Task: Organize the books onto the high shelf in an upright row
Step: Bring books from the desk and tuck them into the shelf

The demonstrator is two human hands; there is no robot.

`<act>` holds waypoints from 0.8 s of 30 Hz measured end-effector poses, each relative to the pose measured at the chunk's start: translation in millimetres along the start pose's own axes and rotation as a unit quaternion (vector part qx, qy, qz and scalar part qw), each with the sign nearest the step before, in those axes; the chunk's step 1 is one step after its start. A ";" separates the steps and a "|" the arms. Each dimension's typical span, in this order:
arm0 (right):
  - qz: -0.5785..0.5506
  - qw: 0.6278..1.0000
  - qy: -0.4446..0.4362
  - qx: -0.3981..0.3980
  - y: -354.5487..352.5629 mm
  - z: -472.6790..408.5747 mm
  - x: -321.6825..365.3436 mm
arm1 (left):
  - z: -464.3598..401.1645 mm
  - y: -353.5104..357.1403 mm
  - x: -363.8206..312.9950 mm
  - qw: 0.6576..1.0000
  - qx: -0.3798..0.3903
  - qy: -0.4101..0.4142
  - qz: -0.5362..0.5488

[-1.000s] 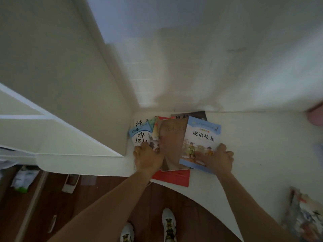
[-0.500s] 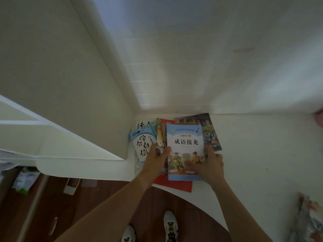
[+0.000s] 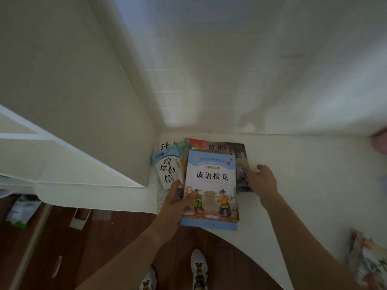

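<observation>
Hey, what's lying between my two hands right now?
In the head view, the blue-covered book fills the stretch: the left hand grips its left edge, and the right hand rests past its right edge on a darker book.

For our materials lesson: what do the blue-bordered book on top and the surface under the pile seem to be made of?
Blue-bordered book: a paperback, likely paper with a smooth printed cover; it looks thin and flat. White surface: probably painted or laminated board, matt and even; the dim light leaves that open.
</observation>
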State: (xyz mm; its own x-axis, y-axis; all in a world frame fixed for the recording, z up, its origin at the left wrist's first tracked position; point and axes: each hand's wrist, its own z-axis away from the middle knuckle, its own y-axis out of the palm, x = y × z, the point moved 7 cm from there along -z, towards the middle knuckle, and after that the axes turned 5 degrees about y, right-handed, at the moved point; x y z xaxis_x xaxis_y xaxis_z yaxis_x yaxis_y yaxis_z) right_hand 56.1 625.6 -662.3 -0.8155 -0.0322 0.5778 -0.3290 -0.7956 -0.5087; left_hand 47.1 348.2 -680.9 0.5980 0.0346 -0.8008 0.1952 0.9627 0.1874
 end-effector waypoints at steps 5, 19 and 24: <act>-0.135 0.989 -0.033 0.039 -9.3 6.0 -14.6 | 10.6 -6.9 2.9 0.999 0.018 -0.018 0.023; -0.161 0.985 -0.015 -0.066 -79.1 20.2 -87.5 | 3.7 80.2 10.2 0.997 0.034 0.019 -0.068; -0.105 0.994 -0.021 -0.032 -65.9 32.5 -114.0 | 5.4 119.2 9.6 0.996 0.062 -0.005 -0.070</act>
State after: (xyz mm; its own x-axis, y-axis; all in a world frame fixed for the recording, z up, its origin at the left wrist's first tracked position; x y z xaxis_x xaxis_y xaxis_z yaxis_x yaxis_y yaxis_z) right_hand 186.3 662.1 -673.9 -0.7060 0.1046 0.7005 -0.5201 -0.7479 -0.4125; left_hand 80.2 461.8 -663.2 0.5651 -0.1012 -0.8188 0.3714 0.9174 0.1430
